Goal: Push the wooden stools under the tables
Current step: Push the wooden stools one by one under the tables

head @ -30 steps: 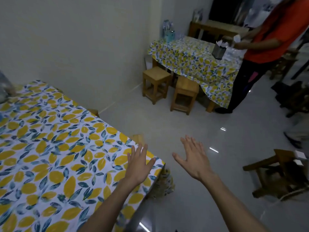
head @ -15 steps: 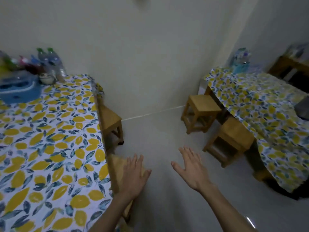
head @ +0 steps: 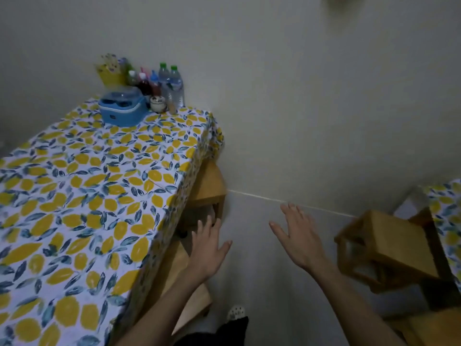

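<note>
A table with a lemon-print cloth (head: pixel 94 186) fills the left. Two wooden stools stick out from its right side: a far stool (head: pixel 208 186) by the wall and a near stool (head: pixel 179 273) below it. My left hand (head: pixel 208 245) hovers open over the near stool, fingers spread, holding nothing. My right hand (head: pixel 298 238) is open above the bare floor, apart from any stool. A third wooden stool (head: pixel 394 248) stands at the right beside a second lemon-cloth table (head: pixel 446 216), whose corner shows at the frame edge.
On the far end of the left table stand a blue box (head: pixel 122 108), several bottles (head: pixel 169 83) and a small jar (head: pixel 157 104). A plain wall runs behind. Pale floor lies between the two tables. My foot (head: pixel 235 313) shows at the bottom.
My view has swung left and down, so the left table and its items fill more of the frame and the right table has slid to the edge. Both hands stay open.
</note>
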Demonstrator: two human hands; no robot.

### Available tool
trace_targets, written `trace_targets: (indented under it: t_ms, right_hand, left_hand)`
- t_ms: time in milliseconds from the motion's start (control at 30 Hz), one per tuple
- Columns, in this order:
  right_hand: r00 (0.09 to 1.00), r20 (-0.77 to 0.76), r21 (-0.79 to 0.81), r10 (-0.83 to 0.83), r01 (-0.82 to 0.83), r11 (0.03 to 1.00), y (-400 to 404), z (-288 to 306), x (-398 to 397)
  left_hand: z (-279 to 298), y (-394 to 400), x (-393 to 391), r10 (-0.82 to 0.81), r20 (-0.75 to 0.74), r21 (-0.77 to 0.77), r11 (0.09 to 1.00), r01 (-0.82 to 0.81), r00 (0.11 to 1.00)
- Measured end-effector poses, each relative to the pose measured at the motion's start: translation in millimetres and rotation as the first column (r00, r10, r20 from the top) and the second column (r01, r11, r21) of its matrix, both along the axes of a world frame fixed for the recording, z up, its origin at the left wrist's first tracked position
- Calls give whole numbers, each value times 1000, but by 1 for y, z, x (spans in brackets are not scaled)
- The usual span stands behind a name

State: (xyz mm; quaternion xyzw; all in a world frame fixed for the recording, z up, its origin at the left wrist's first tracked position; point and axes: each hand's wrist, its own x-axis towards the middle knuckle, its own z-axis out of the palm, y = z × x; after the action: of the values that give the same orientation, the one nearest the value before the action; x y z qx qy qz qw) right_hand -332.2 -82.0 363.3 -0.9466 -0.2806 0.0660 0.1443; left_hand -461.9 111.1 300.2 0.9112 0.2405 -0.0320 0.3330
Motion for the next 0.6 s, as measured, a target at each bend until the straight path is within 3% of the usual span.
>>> trace_targets:
  t_ms: [333,467,600]
  right_hand:
    - [987,-65,104,148,-141,985,38,0,213]
    - [948,-103,36,303,-300,953,66,-26,290]
    - [852,-148,-67,502,-515,855,102,-53,358]
  left_hand:
    - [11,24,166,150,-29,59,987,-148,988]
    - [-13,25,206,242,-98,92,968,-234,965]
    - [-43,9,236,312,-166,148,946,-289,936]
